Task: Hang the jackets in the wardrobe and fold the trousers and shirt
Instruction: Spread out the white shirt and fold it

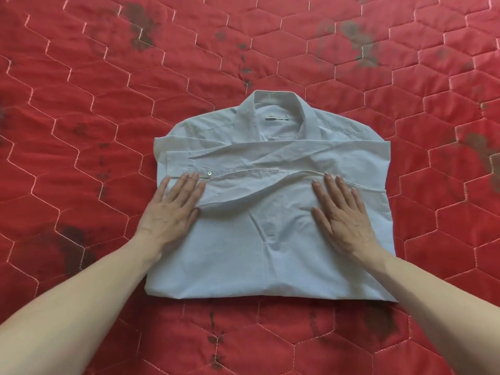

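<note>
— One red quilted bedspread fills the view; on it lies the folded pale shirt, collar away from the person.
— And the hands?
— Left hand and right hand press flat on the shirt, fingers straight. A cuff button sits beside the left fingertips.

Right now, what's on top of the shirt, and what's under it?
Both hands, left hand and right hand, rest flat on the shirt. Around it shows the red quilt; what lies directly beneath is covered.
</note>
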Motion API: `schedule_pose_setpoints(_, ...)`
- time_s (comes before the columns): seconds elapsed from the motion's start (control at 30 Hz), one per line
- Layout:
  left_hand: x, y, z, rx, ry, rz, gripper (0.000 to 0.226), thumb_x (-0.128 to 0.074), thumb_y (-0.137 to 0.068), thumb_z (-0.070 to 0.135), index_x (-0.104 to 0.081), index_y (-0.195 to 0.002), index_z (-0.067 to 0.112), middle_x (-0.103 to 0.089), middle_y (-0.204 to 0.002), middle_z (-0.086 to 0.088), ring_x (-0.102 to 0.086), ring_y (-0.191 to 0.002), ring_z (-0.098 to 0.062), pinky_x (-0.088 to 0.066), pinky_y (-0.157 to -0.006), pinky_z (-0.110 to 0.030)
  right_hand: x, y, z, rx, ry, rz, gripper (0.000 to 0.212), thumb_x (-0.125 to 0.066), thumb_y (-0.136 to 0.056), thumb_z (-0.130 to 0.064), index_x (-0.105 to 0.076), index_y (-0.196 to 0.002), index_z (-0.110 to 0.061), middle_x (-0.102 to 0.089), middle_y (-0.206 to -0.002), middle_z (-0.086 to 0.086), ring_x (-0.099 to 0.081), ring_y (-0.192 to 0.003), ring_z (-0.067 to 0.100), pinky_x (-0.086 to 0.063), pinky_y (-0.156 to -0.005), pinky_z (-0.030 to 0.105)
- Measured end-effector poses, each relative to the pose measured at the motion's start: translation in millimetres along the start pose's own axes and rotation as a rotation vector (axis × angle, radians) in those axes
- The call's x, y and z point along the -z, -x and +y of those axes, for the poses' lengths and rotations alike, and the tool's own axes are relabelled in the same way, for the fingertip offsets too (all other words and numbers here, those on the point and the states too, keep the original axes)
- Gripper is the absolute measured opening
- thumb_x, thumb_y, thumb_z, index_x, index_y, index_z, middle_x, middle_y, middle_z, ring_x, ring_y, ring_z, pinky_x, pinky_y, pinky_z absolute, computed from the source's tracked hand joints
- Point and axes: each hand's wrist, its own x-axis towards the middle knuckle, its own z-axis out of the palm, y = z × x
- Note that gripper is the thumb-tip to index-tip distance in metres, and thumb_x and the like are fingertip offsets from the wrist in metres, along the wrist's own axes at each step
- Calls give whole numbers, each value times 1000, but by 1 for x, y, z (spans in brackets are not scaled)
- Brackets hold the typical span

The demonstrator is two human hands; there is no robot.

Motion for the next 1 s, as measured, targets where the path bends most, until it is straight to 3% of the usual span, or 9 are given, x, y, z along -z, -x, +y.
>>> schedule_pose_setpoints(0.1,-3,1,-13,-52,29,153,45,-43,-101,19,-60,-138,-1,-55,-148,-23,-54,-136,-42,-38,-115,-57,0,8,13,11,7,16,71,-11,-102,-63,-3,-166,-34,5,-175,-5,9,-161,17,-1,-131,45)
schedule_pose_setpoints(0.23,-1,-3,-27,-178,-18,301,17,-56,-89,-1,-65,-102,4,-66,-110,-17,-64,-102,-38,-46,-89,-49,1,10,22,6,1,47,69,-17,-103,-61,-10,-166,-34,0,-175,-5,6,-162,18,-6,-131,47)
schedule_pose_setpoints(0.37,12,-25,-29,275,218,411,21,-52,-105,10,-55,-85,5,-58,-86,-19,-54,-85,-39,-38,-75,-53,2,9,30,-58,-23,131,67,-23,-105,-55,-17,-167,-29,-8,-175,-2,-3,-162,21,-9,-130,48)
schedule_pose_setpoints(0.5,12,-32,-21,660,324,404,28,-38,-110,25,-55,-98,6,-55,-106,-20,-49,-103,-39,-37,-90,-55,1,17,35,20,-16,203,62,-31,-107,-43,-30,-164,-19,-20,-173,4,-16,-161,24,-18,-129,54)
schedule_pose_setpoints(0.6,7,-25,0,334,262,479,26,-45,-103,24,-56,-119,6,-54,-125,-19,-48,-117,-39,-36,-99,-52,-2,27,36,188,41,145,60,-31,-108,-42,-32,-163,-20,-24,-172,5,-19,-160,26,-20,-128,56)
schedule_pose_setpoints(0.7,-4,-18,29,-100,220,269,52,-37,-103,34,-56,-140,3,-54,-146,-22,-52,-133,-44,-37,-111,-53,-3,29,41,199,76,118,60,-31,-108,-46,-30,-164,-24,-22,-173,1,-17,-161,23,-19,-128,55)
schedule_pose_setpoints(0.77,-13,-10,45,-97,236,74,65,-25,-105,44,-40,-159,11,-34,-166,-16,-29,-155,-36,-23,-126,-52,-1,26,49,106,69,130,62,-30,-107,-48,-26,-165,-26,-18,-174,-1,-14,-161,22,-16,-130,52)
schedule_pose_setpoints(0.87,-33,3,47,102,259,26,70,-11,-104,57,-6,-166,25,5,-175,-5,12,-161,-23,0,-130,-52,3,19,69,55,98,109,66,-26,-106,-54,-19,-167,-29,-13,-175,0,-9,-162,21,-14,-130,51)
schedule_pose_setpoints(1.0,-42,9,42,154,228,62,69,-16,-105,55,-11,-167,25,4,-175,-5,9,-161,-23,-6,-129,-56,5,12,82,92,102,51,69,-21,-105,-59,-13,-167,-31,-6,-176,1,-2,-163,21,-11,-130,53)
